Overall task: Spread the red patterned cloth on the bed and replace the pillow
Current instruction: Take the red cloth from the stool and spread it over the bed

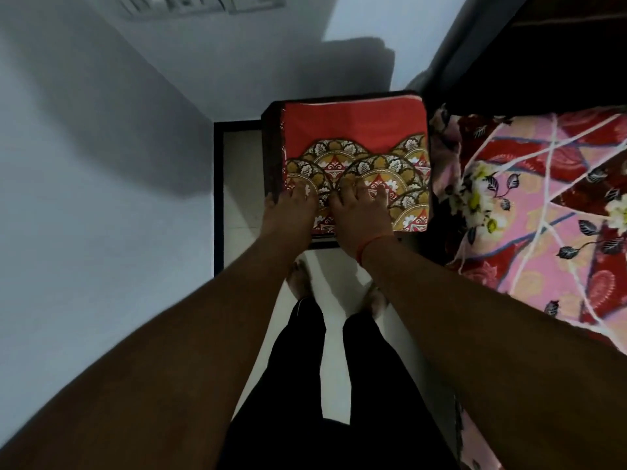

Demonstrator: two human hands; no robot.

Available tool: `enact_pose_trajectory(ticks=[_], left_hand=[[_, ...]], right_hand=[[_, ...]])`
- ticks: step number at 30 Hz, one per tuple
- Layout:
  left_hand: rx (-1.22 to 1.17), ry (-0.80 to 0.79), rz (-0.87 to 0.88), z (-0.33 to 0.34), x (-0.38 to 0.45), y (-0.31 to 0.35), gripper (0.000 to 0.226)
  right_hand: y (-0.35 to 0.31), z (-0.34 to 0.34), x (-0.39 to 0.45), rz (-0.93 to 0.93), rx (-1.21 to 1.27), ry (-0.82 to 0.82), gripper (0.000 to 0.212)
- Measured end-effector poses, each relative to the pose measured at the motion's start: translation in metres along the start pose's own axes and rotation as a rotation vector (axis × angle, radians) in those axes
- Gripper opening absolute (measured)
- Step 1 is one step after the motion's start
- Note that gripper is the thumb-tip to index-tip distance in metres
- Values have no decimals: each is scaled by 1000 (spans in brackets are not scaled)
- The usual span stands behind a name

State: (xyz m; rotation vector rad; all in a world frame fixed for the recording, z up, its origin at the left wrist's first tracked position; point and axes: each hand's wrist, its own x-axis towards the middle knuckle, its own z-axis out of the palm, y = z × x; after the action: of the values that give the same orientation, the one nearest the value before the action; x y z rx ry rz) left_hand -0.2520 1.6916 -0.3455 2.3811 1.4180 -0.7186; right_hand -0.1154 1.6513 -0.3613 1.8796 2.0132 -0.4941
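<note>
Both arms reach straight out, left hand (pixel 292 208) and right hand (pixel 361 212) lying palm-down, fingers spread, gripping nothing, on one folded red patterned cloth (pixel 356 144) beside the bed (pixel 559 198).

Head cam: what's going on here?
A person stands beside a bed, both hands on a folded red patterned cloth. The cloth lies folded on a dark stand or box next to the bed. The left hand and right hand rest on the cloth's near edge, fingers spread. It is not yet unfolded or spread. The bed carries a pink and red floral sheet. No pillow is in view.
</note>
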Motion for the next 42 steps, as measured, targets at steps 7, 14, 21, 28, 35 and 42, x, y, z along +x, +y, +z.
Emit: enact_pose_trajectory(ticks=[7,14,21,28,35,42], left_hand=[[86,-96,100,9,15,-11,96],[-223,260,197,-63,9,-24,47],[-517,465,517,-214,-20,7,18],[-332,537,927,-300,-80,99,24],[-75,674,1255,-294,-199,245,24],[-158,681,1496,-236,-351,389,28]], right_hand=[[-9,-7,14,4,38,7,41],[13,-69,-13,120,366,189,38],[53,-160,-94,452,753,564,32],[77,-185,-221,649,965,827,37],[94,-126,-376,869,1127,1061,29],[86,-5,-583,1072,1116,921,32]])
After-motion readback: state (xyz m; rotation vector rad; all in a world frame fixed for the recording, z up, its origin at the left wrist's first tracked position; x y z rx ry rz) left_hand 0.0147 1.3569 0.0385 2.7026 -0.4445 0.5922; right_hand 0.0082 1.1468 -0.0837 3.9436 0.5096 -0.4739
